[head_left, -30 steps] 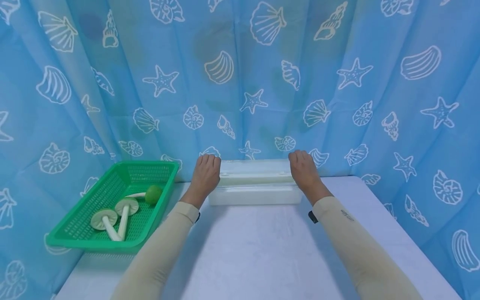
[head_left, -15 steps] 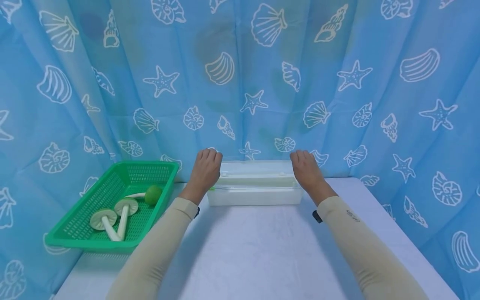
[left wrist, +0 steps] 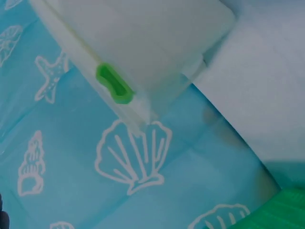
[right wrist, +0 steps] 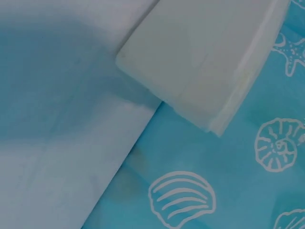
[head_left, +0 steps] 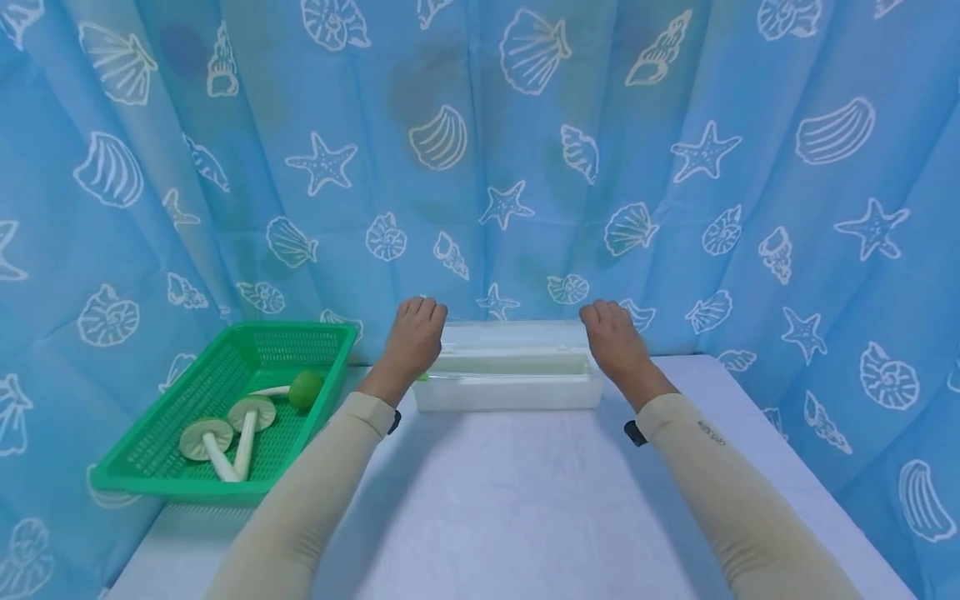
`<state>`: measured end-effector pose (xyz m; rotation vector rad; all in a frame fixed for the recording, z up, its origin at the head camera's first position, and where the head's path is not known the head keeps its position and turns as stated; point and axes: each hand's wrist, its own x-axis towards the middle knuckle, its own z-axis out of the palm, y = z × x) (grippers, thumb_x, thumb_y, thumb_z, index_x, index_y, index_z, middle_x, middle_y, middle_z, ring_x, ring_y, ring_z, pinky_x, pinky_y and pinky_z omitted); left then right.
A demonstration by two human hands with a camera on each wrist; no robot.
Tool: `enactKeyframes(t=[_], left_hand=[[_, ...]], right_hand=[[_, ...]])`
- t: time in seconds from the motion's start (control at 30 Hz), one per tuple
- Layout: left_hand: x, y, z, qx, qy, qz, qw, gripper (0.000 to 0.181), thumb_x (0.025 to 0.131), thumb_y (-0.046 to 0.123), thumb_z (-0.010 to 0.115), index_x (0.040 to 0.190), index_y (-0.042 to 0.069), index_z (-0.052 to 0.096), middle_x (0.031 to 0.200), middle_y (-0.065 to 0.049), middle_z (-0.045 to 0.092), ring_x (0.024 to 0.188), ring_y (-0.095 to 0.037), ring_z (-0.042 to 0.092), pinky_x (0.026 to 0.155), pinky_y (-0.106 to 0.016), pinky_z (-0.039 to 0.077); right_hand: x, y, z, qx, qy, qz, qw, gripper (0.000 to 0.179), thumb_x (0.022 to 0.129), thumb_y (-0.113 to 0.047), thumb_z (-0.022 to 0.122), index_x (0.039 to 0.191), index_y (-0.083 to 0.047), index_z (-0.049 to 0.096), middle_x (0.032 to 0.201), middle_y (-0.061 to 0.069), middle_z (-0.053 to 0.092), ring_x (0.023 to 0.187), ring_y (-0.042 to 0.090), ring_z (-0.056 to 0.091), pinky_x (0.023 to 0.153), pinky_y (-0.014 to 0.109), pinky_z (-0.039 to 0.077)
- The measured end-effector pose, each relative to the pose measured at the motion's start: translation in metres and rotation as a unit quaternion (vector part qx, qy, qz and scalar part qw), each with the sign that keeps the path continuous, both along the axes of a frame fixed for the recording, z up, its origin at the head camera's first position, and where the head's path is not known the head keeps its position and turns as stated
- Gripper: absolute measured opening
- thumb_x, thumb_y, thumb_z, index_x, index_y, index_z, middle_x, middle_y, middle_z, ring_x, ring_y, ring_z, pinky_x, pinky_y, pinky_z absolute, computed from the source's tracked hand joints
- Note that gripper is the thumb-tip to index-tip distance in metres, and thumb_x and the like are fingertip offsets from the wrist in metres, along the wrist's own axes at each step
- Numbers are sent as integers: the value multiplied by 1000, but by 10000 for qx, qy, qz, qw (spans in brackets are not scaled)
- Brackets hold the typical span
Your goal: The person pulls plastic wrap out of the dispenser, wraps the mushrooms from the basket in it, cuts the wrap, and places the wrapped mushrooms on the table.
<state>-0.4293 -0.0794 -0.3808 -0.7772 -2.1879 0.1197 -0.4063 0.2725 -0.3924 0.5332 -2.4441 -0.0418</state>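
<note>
A long white box (head_left: 510, 392) stands at the back of the table, its translucent lid (head_left: 513, 335) raised toward the curtain. My left hand (head_left: 411, 335) grips the lid's left upper corner with curled fingers. At the right upper corner, my right hand (head_left: 613, 340) holds the lid the same way. The fingertips are hidden behind it. A small green piece (left wrist: 114, 83) sits on the box's left end in the left wrist view. The right wrist view shows the box's plain right end (right wrist: 190, 57). Neither wrist view clearly shows the fingers.
On the left, a green perforated basket (head_left: 197, 490) overhangs the table's edge. It holds several mushroom-like things (head_left: 253, 417) with white stems and round, green-edged heads. A blue shell-patterned curtain (head_left: 495, 167) hangs right behind the box. The white table (head_left: 510, 500) stretches toward me.
The lid has tilted back slightly, and the box's opening shows more. Both hands stay at the lid's corners. The green piece at the box's left end has come into view.
</note>
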Motion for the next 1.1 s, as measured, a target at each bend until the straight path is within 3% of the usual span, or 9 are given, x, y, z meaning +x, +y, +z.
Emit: enactKeyframes(t=[0.17,0.27,0.4,0.57,0.73,0.9,1.0,1.1], left_hand=[[0,-4,-2,67,-53,-28,10000,13,88,0,62,100,2,58,93,-11,54,95,-29,52,86,-42,42],[-1,-6,-2,95,-52,-50,9999,13,88,-1,61,100,2,58,91,-11,53,90,-29,51,81,-40,43],[-1,-8,0,370,161,-41,9992,12,86,-5,61,95,1,58,84,-11,52,77,-27,48,70,-38,41],[3,-9,11,556,421,-77,9975,10,86,-5,60,95,0,58,82,-11,51,74,-27,47,67,-38,40],[5,-9,18,581,409,-6,9975,8,89,-3,58,95,0,58,82,-11,51,75,-28,47,68,-38,40],[3,-8,11,436,366,-138,9983,8,88,-3,59,95,1,59,84,-11,52,80,-29,50,72,-40,41],[4,-9,11,421,449,-173,9980,8,87,-4,59,94,1,58,83,-11,52,78,-28,50,70,-40,41],[5,-8,17,528,565,-140,9969,9,87,-4,60,94,1,58,82,-11,52,76,-28,49,67,-39,40]], right_hand=[[0,-1,3,-14,87,47,10000,23,89,14,54,107,1,47,89,14,45,80,29,44,70,38,42],[0,-3,4,-83,104,11,9999,24,90,12,55,109,-1,46,90,12,45,80,27,44,69,36,41],[1,-5,10,-179,424,194,9988,22,92,9,56,111,0,48,89,12,45,79,27,44,67,35,40],[1,-4,20,-373,807,447,9950,21,92,9,58,110,1,50,89,13,47,80,29,46,68,37,42],[3,-5,29,-522,712,463,9950,23,91,7,60,111,-1,50,91,12,47,84,28,47,70,35,44],[8,-5,24,-346,139,240,9990,32,88,8,64,114,-3,49,94,10,47,89,26,46,75,34,44],[8,-5,23,-200,241,258,9992,29,89,7,63,113,-1,50,93,12,49,87,27,48,74,34,45],[8,-3,30,-334,612,450,9966,26,89,7,63,111,1,52,90,13,50,84,29,50,70,35,46]])
